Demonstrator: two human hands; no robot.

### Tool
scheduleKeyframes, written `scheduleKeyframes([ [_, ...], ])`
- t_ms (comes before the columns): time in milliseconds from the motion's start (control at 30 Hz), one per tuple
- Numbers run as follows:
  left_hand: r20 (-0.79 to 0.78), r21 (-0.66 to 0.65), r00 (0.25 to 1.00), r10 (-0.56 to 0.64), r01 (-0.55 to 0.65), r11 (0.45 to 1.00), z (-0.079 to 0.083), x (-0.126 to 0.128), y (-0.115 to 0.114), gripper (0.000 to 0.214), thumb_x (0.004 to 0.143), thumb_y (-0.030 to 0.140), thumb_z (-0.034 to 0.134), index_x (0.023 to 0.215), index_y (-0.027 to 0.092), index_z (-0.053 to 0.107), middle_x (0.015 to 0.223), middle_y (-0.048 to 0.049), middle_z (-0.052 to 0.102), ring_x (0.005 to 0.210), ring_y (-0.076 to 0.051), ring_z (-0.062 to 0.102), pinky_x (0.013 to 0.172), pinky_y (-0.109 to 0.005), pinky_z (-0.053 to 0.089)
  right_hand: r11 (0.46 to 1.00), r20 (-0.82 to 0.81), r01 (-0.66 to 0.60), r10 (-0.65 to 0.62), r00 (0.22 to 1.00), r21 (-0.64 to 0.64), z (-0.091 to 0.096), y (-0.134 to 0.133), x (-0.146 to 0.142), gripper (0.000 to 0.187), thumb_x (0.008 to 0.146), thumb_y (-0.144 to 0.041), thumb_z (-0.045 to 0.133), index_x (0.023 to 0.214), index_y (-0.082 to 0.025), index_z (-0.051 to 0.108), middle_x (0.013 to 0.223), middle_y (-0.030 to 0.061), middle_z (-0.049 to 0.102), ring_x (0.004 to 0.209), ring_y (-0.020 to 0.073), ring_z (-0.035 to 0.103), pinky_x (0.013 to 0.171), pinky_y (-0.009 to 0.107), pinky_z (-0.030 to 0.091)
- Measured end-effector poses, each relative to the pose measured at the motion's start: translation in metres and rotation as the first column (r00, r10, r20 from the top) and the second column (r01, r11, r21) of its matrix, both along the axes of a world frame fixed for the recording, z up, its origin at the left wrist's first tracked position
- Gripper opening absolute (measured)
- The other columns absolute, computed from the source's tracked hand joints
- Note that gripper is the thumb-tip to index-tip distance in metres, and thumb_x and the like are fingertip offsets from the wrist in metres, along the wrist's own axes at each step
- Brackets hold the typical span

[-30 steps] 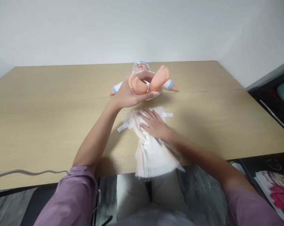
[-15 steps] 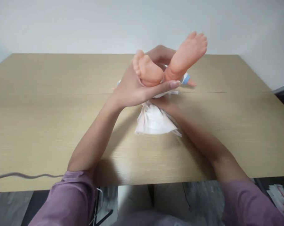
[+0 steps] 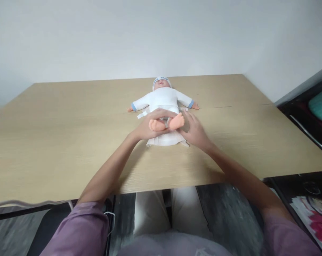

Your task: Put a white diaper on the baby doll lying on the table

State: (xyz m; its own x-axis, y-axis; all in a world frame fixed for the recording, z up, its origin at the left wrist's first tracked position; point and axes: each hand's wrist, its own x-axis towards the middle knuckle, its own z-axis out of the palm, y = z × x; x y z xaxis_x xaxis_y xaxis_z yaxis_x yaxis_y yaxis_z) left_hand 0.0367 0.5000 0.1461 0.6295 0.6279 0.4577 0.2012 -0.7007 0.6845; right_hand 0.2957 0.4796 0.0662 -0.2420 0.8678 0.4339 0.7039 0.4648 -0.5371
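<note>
A baby doll in a white suit and cap lies on its back on the wooden table, head away from me. My left hand is wrapped round the doll's ankles, with both bare feet showing just above it. My right hand rests beside the doll's right foot, fingers stretched out, touching the white diaper that lies under the doll's bottom. One diaper tab sticks out at the doll's left side.
A grey cable runs along the table's near left edge. A dark shelf with a teal thing stands at the right. A printed sheet lies on the floor at the lower right. My lap shows below the table edge.
The doll's legs have come down from high in the air to just above the table. The diaper has slid from the table's near edge to under the doll. My right hand has moved beside the feet.
</note>
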Motion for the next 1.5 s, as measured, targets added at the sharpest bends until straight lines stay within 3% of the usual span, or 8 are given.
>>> scheduleKeyframes([
  [100,-0.017,0.051,0.999,-0.034,0.035,0.998,-0.011,-0.006,-0.013,0.043,0.094,0.049,0.082,0.129,0.026,0.074,0.139,-0.0106,0.076,0.135,-0.029,0.069,0.121,-0.051,0.053,0.986,-0.028,-0.15,0.152,0.988,0.067,0.011,-0.012,-0.004,0.087,0.1,-0.035,0.065,0.178,-0.028,0.027,0.178,0.0118,0.043,0.163,0.0349,0.044,0.132,0.058,0.042],
  [267,-0.148,0.101,0.981,0.126,-0.112,0.989,-0.037,-0.047,-0.023,0.046,0.095,0.047,0.079,0.134,0.025,0.07,0.148,-0.0134,0.07,0.144,-0.03,0.062,0.129,-0.053,0.045,0.858,0.17,-0.504,0.484,0.858,0.103,0.007,-0.004,0.021,0.057,0.1,-0.018,0.049,0.155,-0.028,0.063,0.171,0.0057,0.055,0.165,0.0263,0.043,0.135,0.055,0.04],
  [567,-0.402,0.185,0.901,0.161,-0.092,0.978,-0.087,-0.103,-0.021,0.045,0.102,0.036,0.067,0.147,0.033,0.07,0.166,-0.0064,0.062,0.155,-0.033,0.053,0.128,-0.057,0.047,0.864,0.309,-0.5,0.459,0.833,0.064,-0.029,0.018,0.056,0.045,0.104,-0.008,0.048,0.133,-0.028,0.076,0.164,0.0036,0.064,0.162,0.0227,0.05,0.132,0.054,0.047],
  [867,-0.419,0.09,0.901,0.115,-0.084,0.992,-0.077,-0.1,-0.025,0.043,0.111,0.024,0.046,0.143,0.036,0.073,0.165,-0.0037,0.063,0.154,-0.032,0.052,0.126,-0.059,0.049,0.844,0.124,-0.536,0.531,0.838,0.004,-0.022,0.022,0.057,0.043,0.111,-0.019,0.045,0.13,-0.033,0.081,0.158,0.0005,0.069,0.156,0.0222,0.058,0.129,0.051,0.052],
  [1033,-0.446,0.121,0.867,0.223,-0.189,0.975,-0.075,-0.08,-0.043,0.046,0.108,0.051,0.061,0.148,0.03,0.063,0.166,-0.0084,0.058,0.154,-0.038,0.047,0.129,-0.062,0.042,0.84,-0.018,-0.538,0.539,0.842,-0.07,-0.013,0.016,0.052,0.044,0.117,-0.034,0.038,0.134,-0.03,0.078,0.149,0.0058,0.075,0.154,0.0236,0.06,0.128,0.051,0.052],
  [1267,-0.444,0.265,0.769,0.461,-0.379,0.887,-0.083,-0.045,-0.062,0.021,0.104,0.036,0.064,0.122,0.025,0.067,0.155,-0.0135,0.063,0.144,-0.042,0.05,0.118,-0.065,0.046,0.959,0.322,-0.283,0.275,0.906,-0.026,-0.006,-0.036,0.016,0.076,0.102,-0.057,0.072,0.169,-0.028,0.05,0.168,0.0123,0.058,0.164,0.0375,0.043,0.137,0.063,0.036],
  [1367,-0.422,0.26,0.764,0.487,-0.413,0.873,-0.078,-0.043,-0.054,0.017,0.106,0.034,0.056,0.116,0.026,0.069,0.144,-0.0116,0.07,0.135,-0.04,0.055,0.112,-0.062,0.047,0.979,0.338,-0.204,0.192,0.921,0.002,-0.007,-0.038,0.005,0.044,0.111,-0.031,0.054,0.152,-0.027,0.067,0.157,0.0128,0.067,0.156,0.0342,0.053,0.128,0.056,0.046],
  [1500,-0.334,0.13,0.81,0.482,-0.466,0.875,-0.058,-0.044,-0.022,0.025,0.106,0.041,0.051,0.111,0.025,0.069,0.107,-0.0092,0.076,0.112,-0.035,0.063,0.105,-0.056,0.049,0.998,0.215,-0.061,0.066,0.974,-0.026,0.007,-0.006,0.002,0.034,0.111,-0.028,0.043,0.119,-0.023,0.076,0.11,0.0118,0.077,0.102,0.0306,0.072,0.093,0.044,0.06],
])
